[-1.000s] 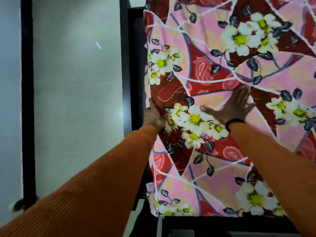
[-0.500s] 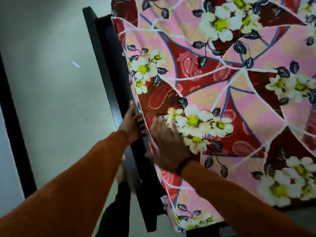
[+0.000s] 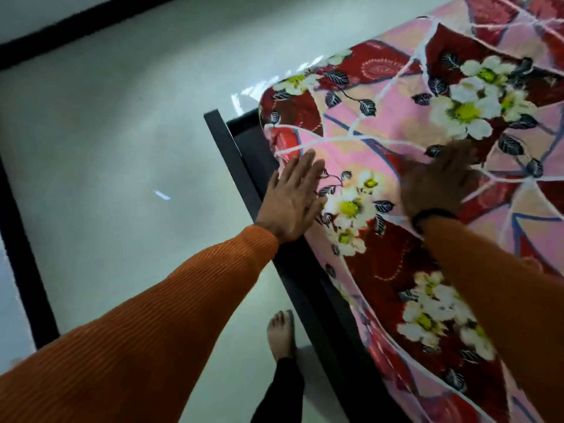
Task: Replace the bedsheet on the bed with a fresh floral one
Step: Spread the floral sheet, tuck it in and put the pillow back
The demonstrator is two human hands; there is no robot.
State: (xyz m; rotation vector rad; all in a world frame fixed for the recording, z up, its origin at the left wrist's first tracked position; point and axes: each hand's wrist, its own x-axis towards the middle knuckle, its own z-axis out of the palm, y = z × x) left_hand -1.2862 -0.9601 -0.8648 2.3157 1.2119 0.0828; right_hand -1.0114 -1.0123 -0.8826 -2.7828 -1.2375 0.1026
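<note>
A pink and red floral bedsheet [image 3: 381, 138] with white flowers covers the mattress and fills the right side of the head view. It drapes over the mattress edge next to the black bed frame [image 3: 241, 157]. My left hand [image 3: 294, 198] lies flat with straight fingers on the sheet at the mattress edge. Further right, my right hand [image 3: 439, 181] presses on top of the sheet; it is motion-blurred, fingers spread. Both arms wear orange sleeves.
Pale glossy floor [image 3: 106, 148] lies left of the bed, with a black strip [image 3: 21, 233] along its far left. My bare foot [image 3: 280, 334] stands on the floor beside the frame rail.
The view has swung, so the bed corner now shows. My left hand moved from the frame side onto the sheet edge, fingers straightened. My right hand slid right across the sheet.
</note>
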